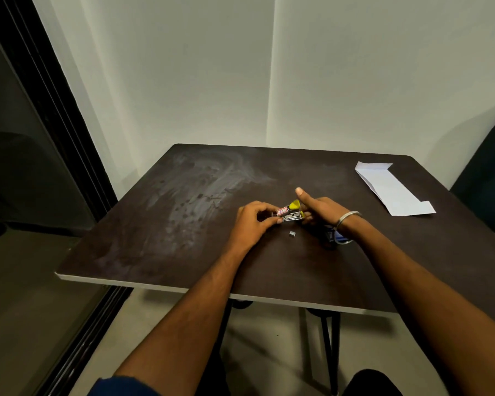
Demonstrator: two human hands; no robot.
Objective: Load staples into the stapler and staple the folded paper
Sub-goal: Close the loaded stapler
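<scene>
A small yellow stapler (289, 212) with a red label and a metal staple channel is held over the middle of the dark table (160, 224). My left hand (253, 221) pinches its left end with curled fingers. My right hand (319, 211) grips its right end, thumb raised. A short strip of staples (292, 233) lies on the table just below the stapler. The folded white paper (392, 190) lies flat at the far right of the table, apart from both hands.
A blue staple box (336, 237) lies partly hidden under my right wrist, which wears a metal bangle. A dark chair (489, 172) stands beyond the table's right edge. White walls close the back; a dark door frame runs along the left.
</scene>
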